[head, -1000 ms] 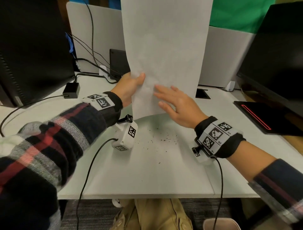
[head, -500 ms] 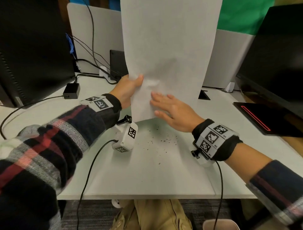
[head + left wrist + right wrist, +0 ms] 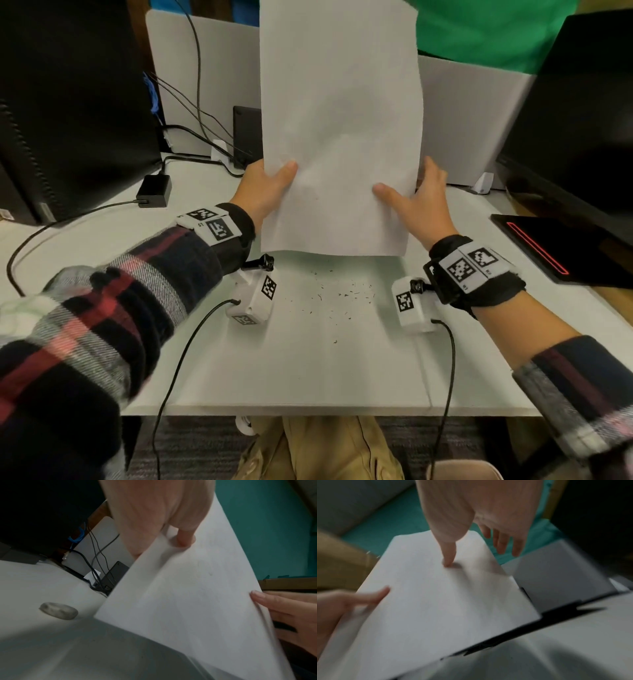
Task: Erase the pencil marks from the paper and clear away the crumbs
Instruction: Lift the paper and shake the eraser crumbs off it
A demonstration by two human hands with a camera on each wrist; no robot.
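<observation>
A white sheet of paper (image 3: 339, 137) stands upright above the desk. My left hand (image 3: 274, 180) pinches its left edge, thumb on the front. My right hand (image 3: 416, 198) is at the right edge: its thumb touches the front, and its fingers (image 3: 505, 545) are spread straight behind the edge. Dark eraser crumbs (image 3: 346, 294) lie scattered on the white table (image 3: 308, 370) just below the sheet. In the left wrist view a smudged grey eraser (image 3: 58, 610) lies on the table left of the paper (image 3: 197, 601). No pencil marks stand out on the sheet.
Black monitors stand at the left (image 3: 68, 102) and right (image 3: 575, 120). A power adapter (image 3: 154, 193) with cables sits back left, and a black device (image 3: 246, 133) is behind the paper. A black pad with a red line (image 3: 548, 250) lies right. A grey divider (image 3: 205, 85) closes the back.
My right hand slid from the lower middle of the sheet's face out to its right edge. The left hand kept its pinch, and the sheet turned squarer to me.
</observation>
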